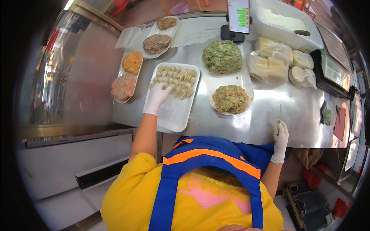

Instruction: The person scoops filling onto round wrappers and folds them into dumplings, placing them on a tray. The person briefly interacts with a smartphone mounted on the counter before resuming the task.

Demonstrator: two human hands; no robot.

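Note:
My left hand (pixel 158 95), in a white glove, reaches over a white tray (pixel 176 122) and touches the near left edge of the rows of wrapped dumplings (pixel 176 79); whether its fingers pinch one is hidden. In my gloved right hand (pixel 281 138), at the table's front edge, a thin metal stick (pixel 280 111) points away from me. Between the hands a white tray (pixel 205 83) bears a large mound of green-flecked filling (pixel 222 57) and a smaller one (pixel 230 99) nearer me.
Left trays hold orange filling (pixel 132 62), pink minced meat (pixel 123 88) and brown filling (pixel 156 44). Behind stands a phone (pixel 238 16) on a stand. Bagged dough wrappers (pixel 268 68), a plastic tub of flour (pixel 289 37) and a scale (pixel 332 72) stand right; cloths (pixel 339 122) lie near the right edge.

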